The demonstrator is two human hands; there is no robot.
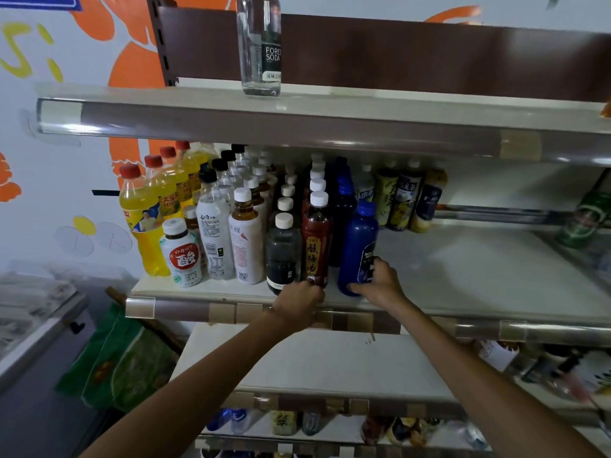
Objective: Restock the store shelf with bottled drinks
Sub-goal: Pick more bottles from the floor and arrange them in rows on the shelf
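The middle shelf (463,276) carries rows of upright bottles (246,239) on its left half, from yellow sodas (142,219) at the end to a blue bottle (358,249); the upper shelf (363,97) holds one clear soda bottle (259,44)

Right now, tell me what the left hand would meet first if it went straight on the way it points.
The dark red bottle: the left hand points into the shelf and reaches that bottle's base, seemingly touching it. The right hand grips the blue bottle beside it.

A white wall (76,180) with orange and yellow painted shapes stands left; a grey cabinet (39,408) and green sack (122,358) sit near left.
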